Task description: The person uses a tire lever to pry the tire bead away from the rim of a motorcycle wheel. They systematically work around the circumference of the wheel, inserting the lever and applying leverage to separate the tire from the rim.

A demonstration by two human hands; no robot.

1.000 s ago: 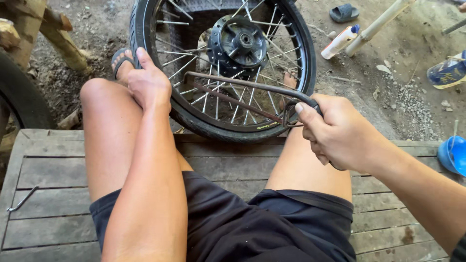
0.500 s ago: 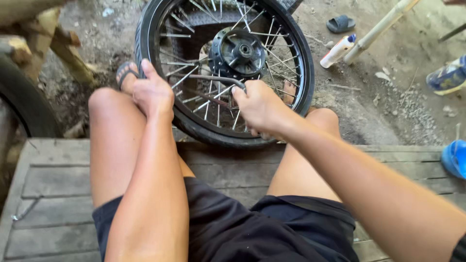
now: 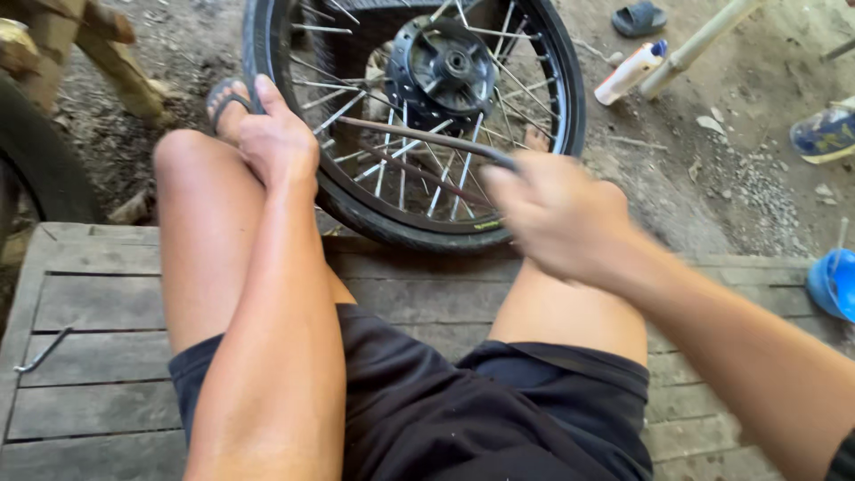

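A spoked motorcycle wheel with a black tyre lies on the dirt between my knees. My left hand rests on the tyre's left side, fingers closed over the rim. My right hand, blurred, grips a thin dark rubber strip that stretches in a loop across the spokes toward the left. The dark hub shows in the wheel's middle.
I sit on a grey wooden plank platform with a bent metal hook on it. A white bottle, a pale pole, a sandal, a blue shoe and a blue container lie on the right. Another tyre stands left.
My right hand went from the wheel's right side in toward the spokes, then pulled back right with the rubber strip. The left hand has stayed on the tyre.
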